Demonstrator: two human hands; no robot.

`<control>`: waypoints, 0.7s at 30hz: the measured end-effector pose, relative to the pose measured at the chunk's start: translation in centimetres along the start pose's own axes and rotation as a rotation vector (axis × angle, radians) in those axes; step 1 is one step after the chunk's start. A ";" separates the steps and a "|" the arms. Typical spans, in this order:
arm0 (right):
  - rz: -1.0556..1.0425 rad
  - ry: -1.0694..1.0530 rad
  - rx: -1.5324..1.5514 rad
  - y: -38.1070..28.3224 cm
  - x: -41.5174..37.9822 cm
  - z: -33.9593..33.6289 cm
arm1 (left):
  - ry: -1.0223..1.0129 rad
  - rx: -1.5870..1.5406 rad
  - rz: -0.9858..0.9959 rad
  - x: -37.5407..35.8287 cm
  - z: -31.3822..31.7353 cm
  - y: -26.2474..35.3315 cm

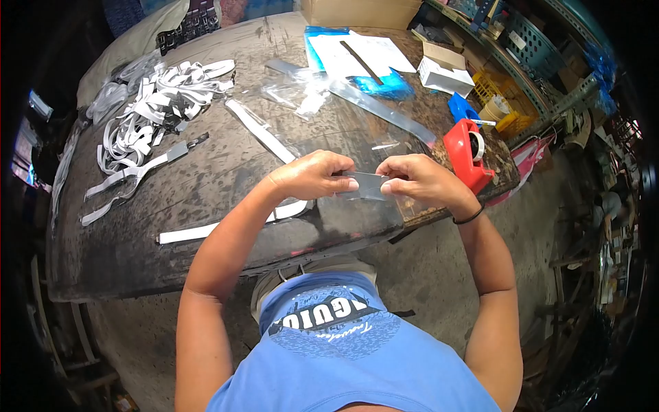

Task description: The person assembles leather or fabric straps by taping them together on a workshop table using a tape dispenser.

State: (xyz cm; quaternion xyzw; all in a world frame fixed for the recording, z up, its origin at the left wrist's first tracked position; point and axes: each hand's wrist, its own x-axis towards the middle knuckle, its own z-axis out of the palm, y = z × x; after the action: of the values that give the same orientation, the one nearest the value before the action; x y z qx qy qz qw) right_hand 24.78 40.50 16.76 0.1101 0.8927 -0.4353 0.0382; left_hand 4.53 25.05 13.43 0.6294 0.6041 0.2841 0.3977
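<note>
Between my two hands, a small clear plastic piece [371, 185] is stretched above the table's front edge. My left hand [317, 176] pinches its left end between thumb and fingers. The right end is pinched the same way by my right hand [424, 180]. A white strap [199, 233] lies on the table, running behind my left forearm and hand, and a part of it is hidden there. Just right of my right hand stands a red tape dispenser [461, 156]. Beyond my hands lie long clear plastic sleeves [388, 113].
A heap of white straps [154, 113] covers the left of the dark worn table [206, 161]. At the back are white paper [377, 55] on blue plastic, a dark strip [360, 62] and a small white box [445, 74]. Shelves with a teal basket [532, 44] stand at right.
</note>
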 end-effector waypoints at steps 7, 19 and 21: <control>0.010 -0.015 -0.299 -0.7 0.1 0.0 | 0.127 -0.006 0.088 0.6 2.1 -0.5; 0.022 -0.024 -0.073 0.8 0.8 -0.1 | 0.095 -0.053 0.027 -0.1 1.3 -1.6; -0.026 -0.010 -0.131 0.7 1.0 0.2 | 0.127 -0.090 0.055 0.3 1.9 -2.1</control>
State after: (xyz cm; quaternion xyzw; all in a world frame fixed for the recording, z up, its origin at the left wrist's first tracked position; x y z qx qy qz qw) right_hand 24.00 40.95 15.97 0.0936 0.9205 -0.3768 0.0441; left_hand 5.04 24.93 10.60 0.6082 0.5971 0.3610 0.3786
